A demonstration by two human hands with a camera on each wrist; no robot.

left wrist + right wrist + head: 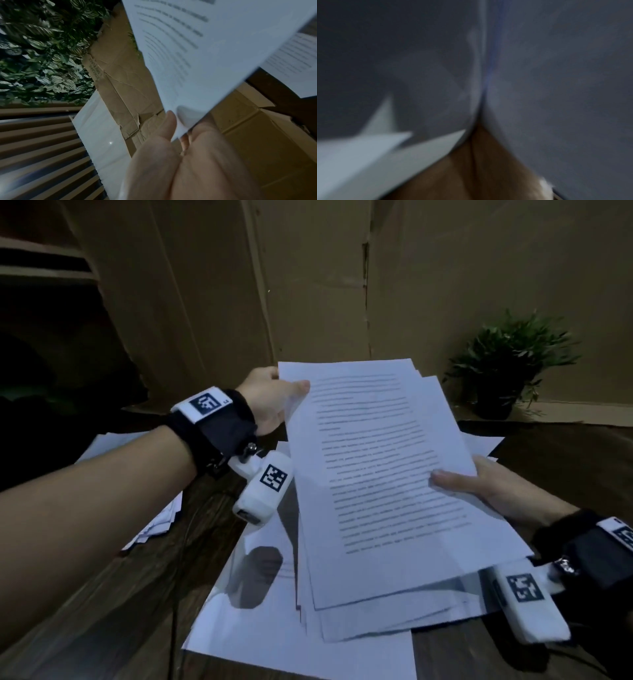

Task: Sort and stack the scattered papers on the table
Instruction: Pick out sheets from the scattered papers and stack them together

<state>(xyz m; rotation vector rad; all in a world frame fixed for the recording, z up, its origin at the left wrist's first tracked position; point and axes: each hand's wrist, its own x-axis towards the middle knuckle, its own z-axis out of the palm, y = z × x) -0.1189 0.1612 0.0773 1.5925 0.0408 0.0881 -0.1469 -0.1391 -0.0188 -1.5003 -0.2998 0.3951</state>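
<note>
Left forearm crosses the lower-left of the head view, wrist strapped with a black band and a white tagged camera block. Loose sheets (294, 642) lie flat on the dark wood surface (137, 587) nearest the viewer, one corner reaching the near edge of the view; bare wood shows to their left and right.

Above them, held clear of the surface, is the gathered stack of papers (387, 474), printed side up, its sheets fanned unevenly at the near and far ends. Right hand (486, 484) takes the stack at its right long edge: thumb lies on top of the top page, remaining fingers go under the sheets and are hidden. Right wrist view is blurred; it shows only grey paper undersides and a patch of skin, so finger positions there cannot be told.

Left hand (270, 402) pinches the stack's far-left corner, thumb on the printed face, fingers behind. Left wrist view confirms: fingers (171, 128) pressed together against the back of the corner of the page.

More scattered sheets (161, 515) lie on the surface under the left forearm, well apart from the held stack, and others show beyond the right hand. Open wood remains at right, toward the far edge.

Beyond the surface stand cardboard panels (325, 285). A potted plant (503, 371) sits at far right, near the stack's far corner but not touching it.
</note>
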